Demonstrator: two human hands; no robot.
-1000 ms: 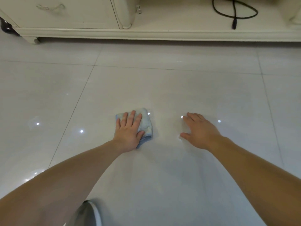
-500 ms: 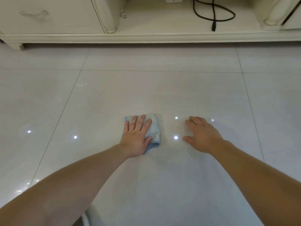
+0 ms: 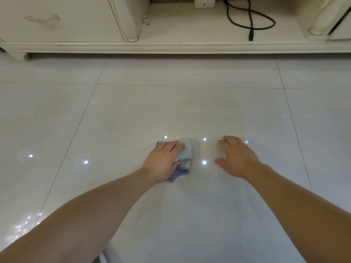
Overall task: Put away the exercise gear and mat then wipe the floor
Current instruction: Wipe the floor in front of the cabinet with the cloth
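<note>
A folded light blue cloth lies on the glossy white tiled floor near the middle of the view. My left hand presses down on the cloth, fingers bent over its top and thumb against its near side. My right hand rests flat on the bare tile a short way to the right of the cloth, fingers apart, holding nothing. No exercise gear or mat is in view.
A cream low cabinet runs along the far edge of the floor, with a drawer at the left. A black cable and a small white box lie on its open shelf. Tile seams cross the floor.
My left hand has slid the cloth to the right, closer to my right hand, and its fingers have curled tighter over it. The view has shifted right and tilted up slightly.
</note>
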